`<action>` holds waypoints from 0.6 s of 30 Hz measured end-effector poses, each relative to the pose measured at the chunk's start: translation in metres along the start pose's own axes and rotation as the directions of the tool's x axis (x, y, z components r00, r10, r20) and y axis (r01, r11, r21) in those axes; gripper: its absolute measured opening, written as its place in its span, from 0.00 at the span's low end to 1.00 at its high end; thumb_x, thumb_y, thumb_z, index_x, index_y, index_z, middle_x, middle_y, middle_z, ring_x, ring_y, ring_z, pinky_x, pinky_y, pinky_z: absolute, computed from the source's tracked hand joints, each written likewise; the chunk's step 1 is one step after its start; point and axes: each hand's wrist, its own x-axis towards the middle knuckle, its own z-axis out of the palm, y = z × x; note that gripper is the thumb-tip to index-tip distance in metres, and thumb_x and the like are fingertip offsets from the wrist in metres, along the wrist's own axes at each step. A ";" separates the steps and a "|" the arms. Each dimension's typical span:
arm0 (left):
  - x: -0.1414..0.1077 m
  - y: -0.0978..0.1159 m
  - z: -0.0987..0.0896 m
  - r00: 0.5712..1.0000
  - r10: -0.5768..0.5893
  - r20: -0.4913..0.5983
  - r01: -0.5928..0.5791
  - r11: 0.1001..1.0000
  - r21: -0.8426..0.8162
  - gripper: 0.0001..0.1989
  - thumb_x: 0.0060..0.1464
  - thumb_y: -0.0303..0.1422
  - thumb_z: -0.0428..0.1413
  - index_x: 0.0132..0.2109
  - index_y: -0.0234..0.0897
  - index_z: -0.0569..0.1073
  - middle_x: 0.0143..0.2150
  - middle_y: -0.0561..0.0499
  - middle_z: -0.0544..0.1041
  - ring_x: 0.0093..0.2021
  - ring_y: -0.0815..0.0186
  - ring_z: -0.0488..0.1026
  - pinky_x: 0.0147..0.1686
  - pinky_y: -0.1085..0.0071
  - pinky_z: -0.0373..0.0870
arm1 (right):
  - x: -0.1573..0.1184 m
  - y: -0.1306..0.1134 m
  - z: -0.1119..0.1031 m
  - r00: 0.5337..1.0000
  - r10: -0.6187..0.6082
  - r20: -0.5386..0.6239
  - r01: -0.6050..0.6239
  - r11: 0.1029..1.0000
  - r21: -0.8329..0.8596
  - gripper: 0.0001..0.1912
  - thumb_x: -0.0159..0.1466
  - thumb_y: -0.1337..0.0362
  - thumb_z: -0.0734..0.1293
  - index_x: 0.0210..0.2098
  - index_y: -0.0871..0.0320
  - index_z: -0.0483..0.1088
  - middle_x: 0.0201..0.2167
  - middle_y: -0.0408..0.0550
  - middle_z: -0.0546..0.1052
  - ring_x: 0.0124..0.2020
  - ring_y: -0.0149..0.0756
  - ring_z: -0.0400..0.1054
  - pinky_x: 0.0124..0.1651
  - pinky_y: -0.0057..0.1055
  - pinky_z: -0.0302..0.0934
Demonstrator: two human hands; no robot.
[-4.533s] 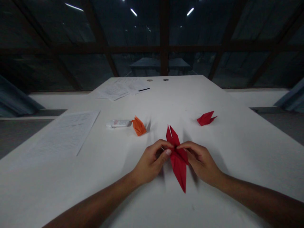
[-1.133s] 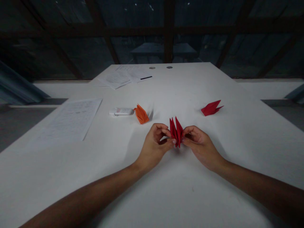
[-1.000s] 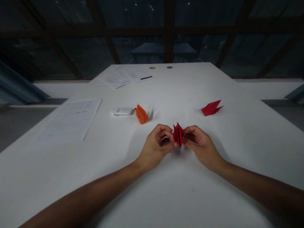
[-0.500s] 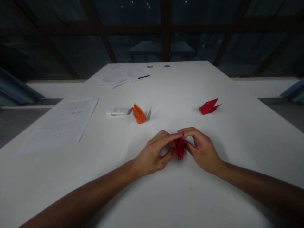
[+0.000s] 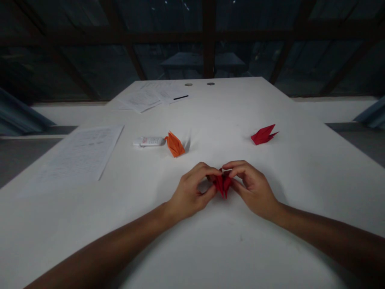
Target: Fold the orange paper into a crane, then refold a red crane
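— I'm on the head camera. Where's the folded red paper (image 5: 223, 186)?

— I have it on the near side of the orange paper bird (image 5: 175, 145) and to the bird's right, over the white table (image 5: 216, 249). I can't tell whether it touches the tabletop.

— And the hands?

— I see the left hand (image 5: 192, 188) pinching its left side between thumb and fingers. The right hand (image 5: 252, 188) pinches the opposite side, its fingertips near the left ones at the top. Tips of the paper jut toward me between them.

— What else lies around the bird?

— A white tube (image 5: 148, 141) just left of it, a red bird (image 5: 264, 135) well off to its right. Further left, past the tube, lies a sheet of paper (image 5: 81, 150); farther back than the bird are loose pages (image 5: 141, 99) with a black strip (image 5: 181, 97).
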 end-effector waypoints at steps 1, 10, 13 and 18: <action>0.000 0.000 0.000 0.999 -0.045 -0.014 0.045 0.999 -0.015 0.16 0.55 0.21 0.60 0.50 0.39 0.75 0.39 0.49 0.78 0.39 0.66 0.76 0.41 0.69 0.74 | 0.000 -0.001 0.000 1.000 -0.004 0.002 0.004 1.000 -0.005 0.08 0.67 0.71 0.68 0.39 0.50 0.72 0.49 0.48 0.76 0.52 0.40 0.72 0.56 0.42 0.68; 0.003 -0.005 0.003 0.954 -0.292 -0.065 0.269 0.931 -0.246 0.05 0.57 0.28 0.64 0.39 0.35 0.75 0.40 0.48 0.75 0.41 0.65 0.74 0.43 0.68 0.74 | -0.002 -0.003 0.000 0.997 0.076 -0.008 -0.076 0.996 -0.034 0.04 0.68 0.68 0.67 0.38 0.52 0.67 0.38 0.45 0.75 0.40 0.36 0.72 0.45 0.35 0.69; 0.004 -0.002 0.006 0.905 -0.426 -0.004 0.395 0.841 -0.370 0.06 0.59 0.30 0.62 0.42 0.35 0.72 0.41 0.47 0.78 0.41 0.65 0.76 0.45 0.67 0.74 | 0.000 -0.007 -0.001 0.998 0.041 0.055 -0.037 0.996 -0.080 0.04 0.69 0.66 0.67 0.43 0.53 0.70 0.42 0.47 0.76 0.43 0.38 0.73 0.48 0.37 0.69; 0.004 0.002 0.010 0.862 -0.507 0.012 0.469 0.787 -0.401 0.08 0.62 0.33 0.61 0.43 0.36 0.69 0.39 0.50 0.78 0.38 0.68 0.75 0.40 0.70 0.72 | 0.003 -0.014 0.002 0.995 0.056 0.085 -0.041 0.984 -0.171 0.13 0.62 0.64 0.75 0.45 0.53 0.72 0.43 0.47 0.78 0.45 0.39 0.73 0.50 0.37 0.68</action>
